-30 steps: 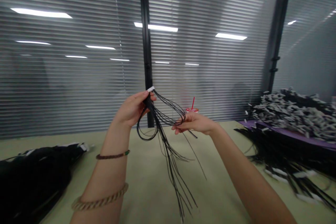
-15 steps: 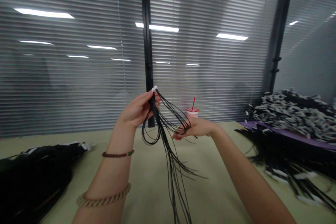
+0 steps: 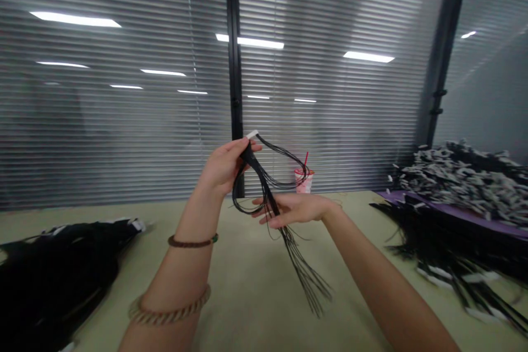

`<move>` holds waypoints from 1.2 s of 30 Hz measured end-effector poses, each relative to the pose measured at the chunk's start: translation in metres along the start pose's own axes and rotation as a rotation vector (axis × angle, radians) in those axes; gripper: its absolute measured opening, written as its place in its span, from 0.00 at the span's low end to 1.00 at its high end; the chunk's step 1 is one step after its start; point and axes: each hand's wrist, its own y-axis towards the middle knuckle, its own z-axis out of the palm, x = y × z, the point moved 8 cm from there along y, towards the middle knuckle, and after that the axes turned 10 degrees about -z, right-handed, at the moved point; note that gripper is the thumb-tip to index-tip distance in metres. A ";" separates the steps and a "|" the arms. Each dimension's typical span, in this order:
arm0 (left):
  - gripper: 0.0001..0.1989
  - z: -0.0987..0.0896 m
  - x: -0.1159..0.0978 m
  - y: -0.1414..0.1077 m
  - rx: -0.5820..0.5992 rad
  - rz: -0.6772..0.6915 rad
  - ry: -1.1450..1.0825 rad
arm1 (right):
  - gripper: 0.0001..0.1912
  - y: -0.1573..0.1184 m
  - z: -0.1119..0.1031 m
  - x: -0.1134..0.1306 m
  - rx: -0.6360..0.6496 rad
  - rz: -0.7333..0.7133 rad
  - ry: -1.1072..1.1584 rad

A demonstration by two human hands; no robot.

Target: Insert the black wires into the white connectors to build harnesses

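My left hand (image 3: 223, 169) is closed on the top of a bundle of thin black wires (image 3: 264, 180), its thumb and fingers pinching just below a white connector (image 3: 253, 134). From the connector some wires loop out to the right and back, while another loop hangs under the hand. Lower down, my right hand (image 3: 303, 208) has the bundle between its thumb and its fingers, which reach behind the wires. Below that hand the loose ends fan out down to the right, above the table.
A pale green table (image 3: 247, 286) lies below. On the left is a heap of black wires (image 3: 58, 269). At the right, many white-ended wires (image 3: 474, 181) pile on a purple sheet (image 3: 449, 213). A cup with a red straw (image 3: 304, 184) stands behind my right hand, before window blinds (image 3: 338, 121).
My right hand has moved from the looped wires down and left onto the main bundle. The loose ends now gather and swing to the right. My left hand has shifted slightly right.
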 end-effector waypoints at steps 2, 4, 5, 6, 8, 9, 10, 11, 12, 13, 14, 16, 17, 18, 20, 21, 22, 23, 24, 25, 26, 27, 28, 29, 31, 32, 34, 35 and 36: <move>0.11 -0.009 -0.002 0.004 -0.093 0.074 0.012 | 0.23 0.005 -0.004 -0.009 -0.073 0.053 -0.029; 0.13 -0.018 -0.001 0.008 -0.168 0.130 0.036 | 0.17 0.008 -0.010 -0.014 -0.150 0.086 -0.070; 0.14 -0.021 -0.001 0.009 -0.197 0.160 0.057 | 0.14 0.007 -0.013 -0.015 -0.177 0.098 -0.097; 0.15 -0.024 -0.002 0.010 -0.221 0.196 0.088 | 0.13 0.006 -0.016 -0.014 -0.195 0.106 -0.132; 0.16 -0.028 -0.004 0.009 -0.252 0.269 0.166 | 0.11 0.001 -0.022 -0.010 -0.202 0.115 -0.224; 0.17 -0.029 -0.005 0.009 -0.255 0.294 0.203 | 0.11 -0.002 -0.025 -0.007 -0.204 0.122 -0.276; 0.18 -0.029 -0.006 0.008 -0.245 0.304 0.232 | 0.11 -0.007 -0.030 -0.004 -0.216 0.130 -0.323; 0.18 -0.029 -0.006 0.008 -0.224 0.301 0.248 | 0.12 -0.012 -0.035 -0.001 -0.237 0.142 -0.357; 0.18 -0.028 -0.006 0.008 -0.191 0.289 0.254 | 0.12 -0.018 -0.040 0.002 -0.264 0.153 -0.381; 0.19 -0.026 -0.006 0.008 -0.154 0.274 0.254 | 0.13 -0.023 -0.045 0.006 -0.289 0.157 -0.403; 0.19 -0.024 -0.006 0.008 -0.115 0.256 0.255 | 0.13 -0.027 -0.048 0.010 -0.305 0.152 -0.423; 0.19 -0.021 -0.005 0.007 -0.053 0.223 0.259 | 0.14 -0.030 -0.049 0.017 -0.305 0.127 -0.452; 0.19 -0.020 -0.005 0.006 -0.032 0.212 0.261 | 0.14 -0.030 -0.048 0.019 -0.303 0.114 -0.454; 0.18 -0.018 -0.004 0.006 -0.018 0.206 0.262 | 0.13 -0.029 -0.046 0.021 -0.308 0.101 -0.444; 0.18 -0.012 -0.003 0.004 -0.007 0.203 0.270 | 0.12 -0.024 -0.044 0.021 -0.339 0.081 -0.409; 0.19 -0.008 -0.001 0.004 -0.002 0.205 0.280 | 0.11 -0.020 -0.043 0.021 -0.366 0.070 -0.396; 0.19 -0.002 0.001 0.003 0.010 0.205 0.300 | 0.11 -0.017 -0.044 0.020 -0.398 0.056 -0.390; 0.19 0.005 0.003 0.002 0.029 0.207 0.334 | 0.10 -0.014 -0.045 0.020 -0.430 0.044 -0.388; 0.19 0.013 0.006 0.001 0.052 0.214 0.379 | 0.11 -0.013 -0.046 0.019 -0.462 0.034 -0.389; 0.18 0.021 0.008 0.000 0.076 0.226 0.423 | 0.12 -0.012 -0.049 0.019 -0.498 0.026 -0.393; 0.18 0.028 0.010 -0.001 0.100 0.239 0.458 | 0.13 -0.013 -0.052 0.019 -0.531 0.023 -0.404; 0.18 0.034 0.013 -0.002 0.121 0.246 0.477 | 0.13 -0.015 -0.056 0.019 -0.558 0.026 -0.421; 0.17 0.039 0.016 -0.003 0.139 0.244 0.479 | 0.14 -0.018 -0.059 0.020 -0.576 0.038 -0.445; 0.17 0.042 0.019 -0.003 0.156 0.230 0.464 | 0.13 -0.021 -0.061 0.020 -0.583 0.059 -0.474; 0.17 0.047 0.027 -0.002 0.207 0.169 0.427 | 0.13 -0.026 -0.063 0.021 -0.568 0.109 -0.554; 0.17 0.048 0.031 -0.002 0.238 0.134 0.425 | 0.13 -0.027 -0.063 0.020 -0.544 0.136 -0.601; 0.16 0.050 0.038 -0.002 0.288 0.079 0.451 | 0.12 -0.027 -0.060 0.019 -0.480 0.184 -0.707; 0.16 0.050 0.042 -0.001 0.305 0.060 0.474 | 0.12 -0.026 -0.058 0.018 -0.452 0.205 -0.760; 0.16 0.050 0.044 -0.001 0.313 0.052 0.498 | 0.12 -0.025 -0.056 0.017 -0.428 0.222 -0.806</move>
